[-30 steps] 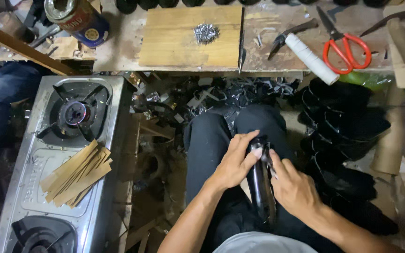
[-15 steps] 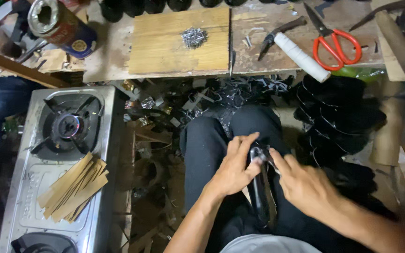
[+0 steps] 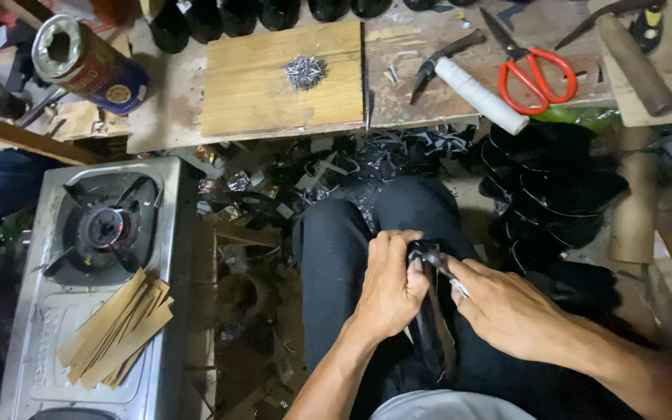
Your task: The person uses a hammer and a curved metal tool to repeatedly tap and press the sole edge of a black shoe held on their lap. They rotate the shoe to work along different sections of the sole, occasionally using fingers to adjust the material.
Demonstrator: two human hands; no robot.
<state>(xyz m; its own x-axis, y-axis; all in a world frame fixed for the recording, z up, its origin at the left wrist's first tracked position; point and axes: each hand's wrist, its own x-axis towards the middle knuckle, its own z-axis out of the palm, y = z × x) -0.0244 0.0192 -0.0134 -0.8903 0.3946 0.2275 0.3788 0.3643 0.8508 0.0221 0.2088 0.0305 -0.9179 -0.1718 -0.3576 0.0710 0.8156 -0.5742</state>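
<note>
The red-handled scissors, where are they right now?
In the head view, the red-handled scissors lie on the workbench, upper right, between the white-handled tool and the wooden mallet.

Left hand (image 3: 389, 286) curled inward, fingers (image 3: 398, 243) bent (knuckles up), right hand (image 3: 507, 311) close beside, forearms converging over lap

1. I read this as a small craft workshop, apparently for shoemaking.
2. The scarred wooden workbench (image 3: 421, 85) carries red-handled scissors (image 3: 534, 66), pincers (image 3: 441, 62), a hammer handle (image 3: 635, 54) and a heap of small nails (image 3: 305, 71).
3. Black shoe uppers (image 3: 554, 187) lie stacked beside my seat.
4. Black offcuts (image 3: 336, 167) litter the floor.
5. A gas stove (image 3: 103, 233) holds card strips (image 3: 118, 330).
</note>
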